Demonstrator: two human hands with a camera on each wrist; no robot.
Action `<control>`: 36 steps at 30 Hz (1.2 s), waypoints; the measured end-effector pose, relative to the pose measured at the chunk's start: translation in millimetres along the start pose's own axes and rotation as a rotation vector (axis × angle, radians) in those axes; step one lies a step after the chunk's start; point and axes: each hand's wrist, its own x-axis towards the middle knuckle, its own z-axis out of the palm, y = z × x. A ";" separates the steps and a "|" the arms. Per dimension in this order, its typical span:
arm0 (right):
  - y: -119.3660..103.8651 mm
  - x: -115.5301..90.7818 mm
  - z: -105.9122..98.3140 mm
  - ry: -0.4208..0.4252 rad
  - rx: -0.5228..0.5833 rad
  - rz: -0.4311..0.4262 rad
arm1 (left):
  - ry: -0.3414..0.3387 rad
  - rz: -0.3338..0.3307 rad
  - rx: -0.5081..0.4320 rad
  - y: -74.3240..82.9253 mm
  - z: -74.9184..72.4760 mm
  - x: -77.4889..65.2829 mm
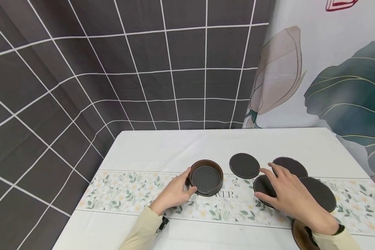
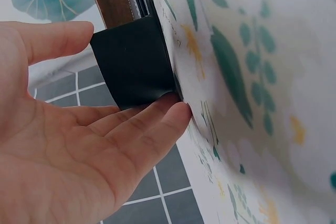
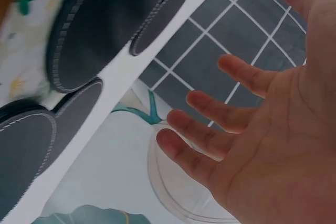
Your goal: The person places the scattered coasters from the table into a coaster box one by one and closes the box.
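My left hand (image 1: 173,192) grips the near left side of a round dark coaster holder (image 1: 206,163) with a brown inner wall. In the left wrist view, the thumb touches one edge of the holder (image 2: 134,59) and the fingers lie against its side close to the cloth. A dark disc fills the holder's floor. My right hand (image 1: 289,191) hovers with spread fingers over a black round coaster (image 1: 262,185), holding nothing. Three more coasters lie about it: one to the left (image 1: 244,166), one behind (image 1: 290,166) and one to the right (image 1: 320,194).
A brown round piece (image 1: 300,236) lies under the right wrist, partly hidden by the sleeve. The white tablecloth (image 1: 162,149) has a floral band across it. A dark grid curtain (image 1: 187,83) hangs behind, with a leaf-printed curtain (image 1: 278,69) at the right.
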 end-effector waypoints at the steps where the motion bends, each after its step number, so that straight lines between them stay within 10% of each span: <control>1: 1.4 -1.7 1.1 -0.008 -0.003 0.006 | 0.000 0.001 0.001 0.0 -0.2 0.1; 36: 23.2 -20.9 25.2 -0.149 0.036 0.094 | -0.008 -0.007 -0.001 -0.2 -0.8 -1.2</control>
